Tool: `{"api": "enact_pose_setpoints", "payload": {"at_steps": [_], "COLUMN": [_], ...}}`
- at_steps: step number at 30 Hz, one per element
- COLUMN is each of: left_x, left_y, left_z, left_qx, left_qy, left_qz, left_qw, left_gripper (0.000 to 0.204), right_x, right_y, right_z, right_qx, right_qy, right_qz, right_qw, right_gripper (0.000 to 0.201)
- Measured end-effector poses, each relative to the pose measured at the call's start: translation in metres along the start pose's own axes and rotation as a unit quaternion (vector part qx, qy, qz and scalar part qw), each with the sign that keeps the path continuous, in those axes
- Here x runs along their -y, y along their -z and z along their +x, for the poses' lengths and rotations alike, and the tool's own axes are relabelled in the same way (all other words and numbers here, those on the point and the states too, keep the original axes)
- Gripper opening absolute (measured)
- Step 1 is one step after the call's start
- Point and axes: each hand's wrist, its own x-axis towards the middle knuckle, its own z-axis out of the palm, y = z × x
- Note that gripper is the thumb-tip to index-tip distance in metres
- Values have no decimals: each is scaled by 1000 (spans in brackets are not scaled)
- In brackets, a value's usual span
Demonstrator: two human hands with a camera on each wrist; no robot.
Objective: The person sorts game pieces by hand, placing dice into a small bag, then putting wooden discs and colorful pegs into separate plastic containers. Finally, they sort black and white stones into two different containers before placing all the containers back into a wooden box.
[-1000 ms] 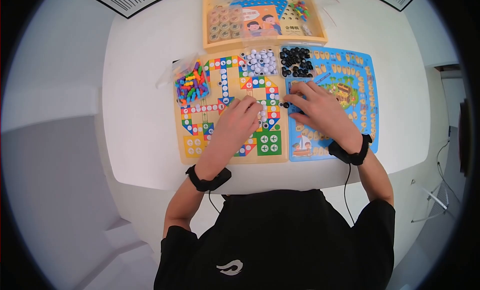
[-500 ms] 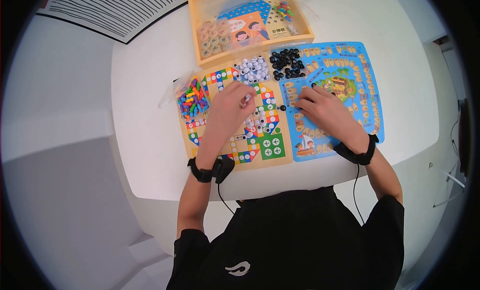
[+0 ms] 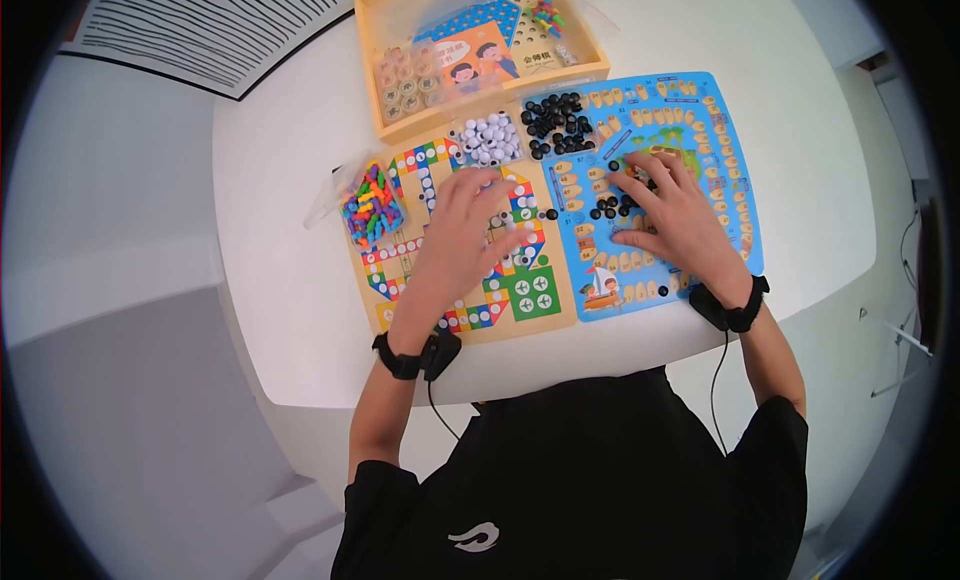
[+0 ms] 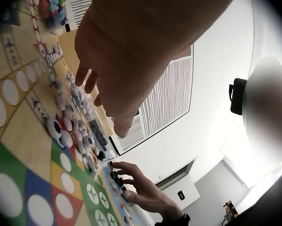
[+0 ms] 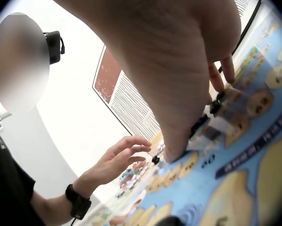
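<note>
My left hand [image 3: 460,238] hovers over the wooden flying-chess board [image 3: 553,315], fingers spread and thumb apart. Loose white round pieces [image 4: 70,125], some showing a dark spot, lie on that board below its fingers. On the blue printed board [image 3: 748,255] several black pieces [image 3: 608,209] lie between the thumb and fingers of my right hand [image 3: 682,220]. Its fingers are loosely bent, with the thumb tip right at the board in the right wrist view. One black piece [image 3: 551,214] sits near the seam between the boards.
Clear boxes of white pieces [image 3: 488,138] and black pieces [image 3: 557,127] stand at the boards' far edge. Colourful pegs fill a box [image 3: 372,208] at the left. Behind is a wooden tray [image 3: 602,66] with a booklet [image 3: 480,58] and wooden discs [image 3: 406,83].
The head view has shifted. My left hand, earlier pinching a white piece, has spread its fingers. My right hand has moved right and widened, showing a cluster of black pieces beneath it.
</note>
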Motion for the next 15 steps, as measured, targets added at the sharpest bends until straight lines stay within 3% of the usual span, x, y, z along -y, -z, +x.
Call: {"api": "enact_pose_setpoints", "payload": {"at_steps": [3, 5, 7, 15], "left_x": [-8, -6, -6, 6], "left_y": [-11, -19, -20, -35], "left_z": [-22, -28, -30, -28], "left_qx": [39, 19, 53, -18], "left_qy": [-39, -47, -45, -90], "left_qz": [73, 89, 106, 104], "left_qw": [996, 995, 992, 990], "left_gripper": [69, 69, 64, 32], "right_x": [3, 3, 3, 10], "right_y": [-4, -7, -13, -4], "right_z": [2, 5, 5, 16], "right_qx": [17, 41, 20, 35], "right_qy": [15, 27, 46, 28], "right_qz": [29, 58, 65, 89], "right_qw": [999, 997, 997, 995], "right_gripper": [53, 48, 36, 23]}}
